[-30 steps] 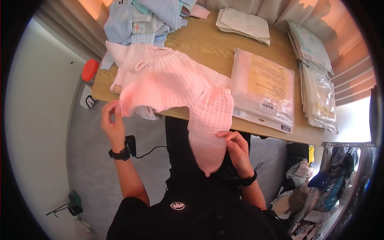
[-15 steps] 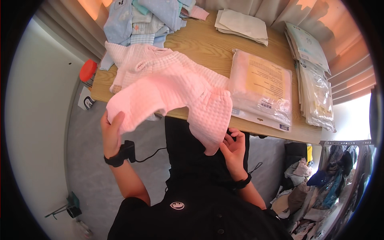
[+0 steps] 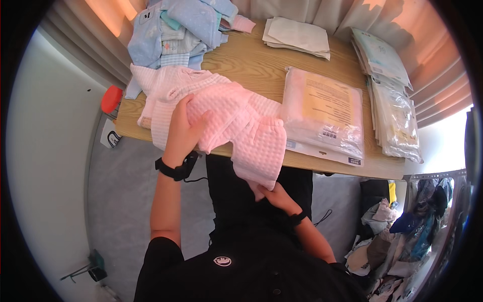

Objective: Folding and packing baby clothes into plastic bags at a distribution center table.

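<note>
A pair of pink quilted baby trousers (image 3: 261, 146) drapes over the table's front edge, one leg hanging down. My left hand (image 3: 182, 128) is on the other leg, doubled back onto the garment, with cloth between thumb and forefinger; its remaining fingers are mostly hidden. My right hand (image 3: 279, 199) pinches the hanging leg's lower end, below the tabletop. Under the trousers lies a pale pink striped top (image 3: 161, 83), spread on the wooden table (image 3: 241, 60).
A clear-bagged pink garment (image 3: 322, 110) lies right of the trousers. Flat bagged packs (image 3: 390, 95) line the right edge. White sheets (image 3: 297, 36) lie at the back, folded blue baby clothes (image 3: 181, 25) at the far left. A rack of clothes (image 3: 420, 216) stands lower right.
My left hand has carried its trouser leg up and inward from the left, folding it over on the table. My right hand has moved slightly down and left, closing on the hanging leg's end.
</note>
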`<action>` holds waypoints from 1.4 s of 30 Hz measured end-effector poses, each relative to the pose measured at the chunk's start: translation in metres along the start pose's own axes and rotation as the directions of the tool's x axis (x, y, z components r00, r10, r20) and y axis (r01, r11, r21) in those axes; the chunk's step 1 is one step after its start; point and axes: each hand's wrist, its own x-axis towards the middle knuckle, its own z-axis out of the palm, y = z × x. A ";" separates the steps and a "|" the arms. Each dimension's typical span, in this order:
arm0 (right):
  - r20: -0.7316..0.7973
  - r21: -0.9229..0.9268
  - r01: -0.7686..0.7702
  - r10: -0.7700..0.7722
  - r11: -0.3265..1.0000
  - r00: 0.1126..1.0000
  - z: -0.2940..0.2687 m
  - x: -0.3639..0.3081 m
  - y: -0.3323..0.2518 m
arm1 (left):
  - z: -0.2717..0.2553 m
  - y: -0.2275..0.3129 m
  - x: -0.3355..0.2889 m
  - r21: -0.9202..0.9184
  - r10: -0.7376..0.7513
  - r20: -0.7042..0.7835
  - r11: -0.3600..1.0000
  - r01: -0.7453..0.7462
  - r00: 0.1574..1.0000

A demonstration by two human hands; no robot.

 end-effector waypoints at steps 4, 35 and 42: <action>0.102 0.255 0.175 -0.207 0.951 0.973 -0.012 -0.051 -0.066 | -0.005 -0.007 0.001 -0.007 -0.069 0.050 0.998 0.069 0.996; -0.264 0.840 0.271 -0.083 0.470 0.961 -0.014 -0.059 -0.129 | 0.005 0.082 -0.061 -0.035 0.014 0.236 0.999 -0.006 0.972; -0.488 0.720 0.513 -0.185 0.467 0.853 0.003 -0.095 -0.140 | 0.031 0.126 -0.092 -0.223 0.077 0.469 0.974 0.034 0.880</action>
